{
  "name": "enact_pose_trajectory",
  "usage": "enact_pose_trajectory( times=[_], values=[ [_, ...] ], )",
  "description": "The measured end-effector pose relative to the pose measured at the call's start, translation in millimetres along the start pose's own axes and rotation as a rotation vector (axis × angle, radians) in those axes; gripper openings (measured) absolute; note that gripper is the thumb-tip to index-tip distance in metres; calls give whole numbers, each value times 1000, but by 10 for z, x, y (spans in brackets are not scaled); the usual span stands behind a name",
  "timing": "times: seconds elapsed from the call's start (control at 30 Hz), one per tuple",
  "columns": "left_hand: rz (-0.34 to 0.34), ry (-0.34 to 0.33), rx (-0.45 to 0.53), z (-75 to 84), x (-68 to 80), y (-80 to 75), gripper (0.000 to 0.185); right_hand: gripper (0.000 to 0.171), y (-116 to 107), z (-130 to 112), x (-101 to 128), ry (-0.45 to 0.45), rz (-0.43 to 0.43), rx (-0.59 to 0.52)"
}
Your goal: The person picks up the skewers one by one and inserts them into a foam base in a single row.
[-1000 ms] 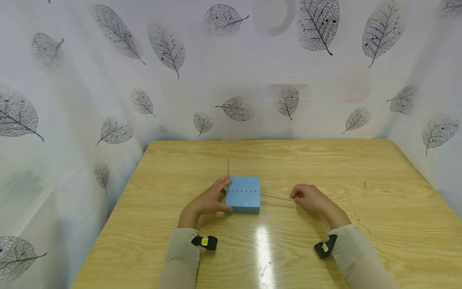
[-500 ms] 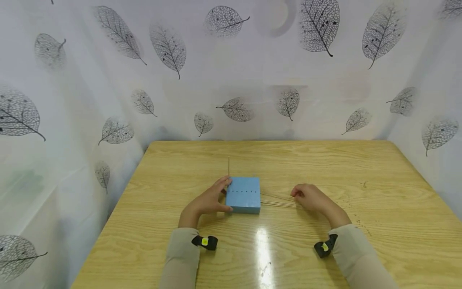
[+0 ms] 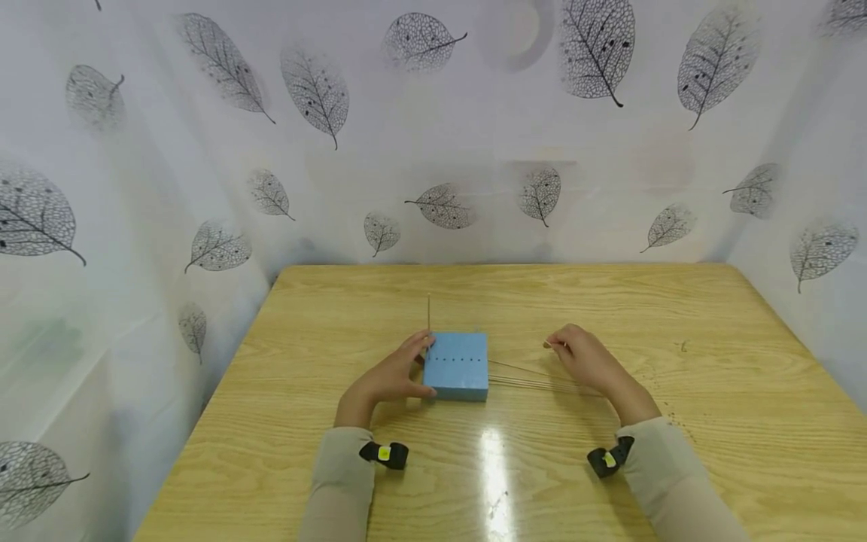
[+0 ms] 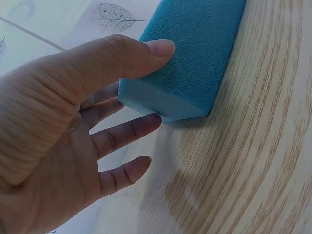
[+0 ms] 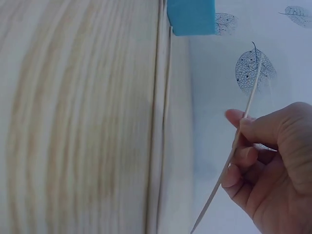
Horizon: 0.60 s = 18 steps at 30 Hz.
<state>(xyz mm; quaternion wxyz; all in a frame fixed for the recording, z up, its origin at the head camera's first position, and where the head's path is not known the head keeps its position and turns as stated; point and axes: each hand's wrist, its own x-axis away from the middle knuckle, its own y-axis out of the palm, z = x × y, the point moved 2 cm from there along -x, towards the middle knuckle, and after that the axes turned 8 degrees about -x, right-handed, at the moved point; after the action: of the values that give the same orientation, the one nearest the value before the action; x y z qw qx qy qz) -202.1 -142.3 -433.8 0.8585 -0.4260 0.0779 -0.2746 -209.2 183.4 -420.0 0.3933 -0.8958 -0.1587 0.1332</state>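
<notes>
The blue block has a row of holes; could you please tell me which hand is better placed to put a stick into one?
Probably the right hand: it pinches a thin stick above the table. The left hand holds the blue block by its left side, so seems better used to steady it.

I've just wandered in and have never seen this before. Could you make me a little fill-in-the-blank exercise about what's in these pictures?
1. The left hand grips the light ____ block, while the right hand pinches a thin stick.
2. In the head view, an upright stick stands near the block's ____ edge.
3. Loose sticks lie beside the block on the wooden ____.
4. The pale backdrop is printed with dark ____.

Missing words: blue; left; table; leaves.
</notes>
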Motion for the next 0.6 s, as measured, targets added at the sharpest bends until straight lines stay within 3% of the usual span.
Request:
enact_pose_trajectory(
  times=[0.6],
  values=[
    [-5, 3, -3, 10, -2, -7, 93, 14, -8, -154, -95, -49, 96, -28]
  ],
)
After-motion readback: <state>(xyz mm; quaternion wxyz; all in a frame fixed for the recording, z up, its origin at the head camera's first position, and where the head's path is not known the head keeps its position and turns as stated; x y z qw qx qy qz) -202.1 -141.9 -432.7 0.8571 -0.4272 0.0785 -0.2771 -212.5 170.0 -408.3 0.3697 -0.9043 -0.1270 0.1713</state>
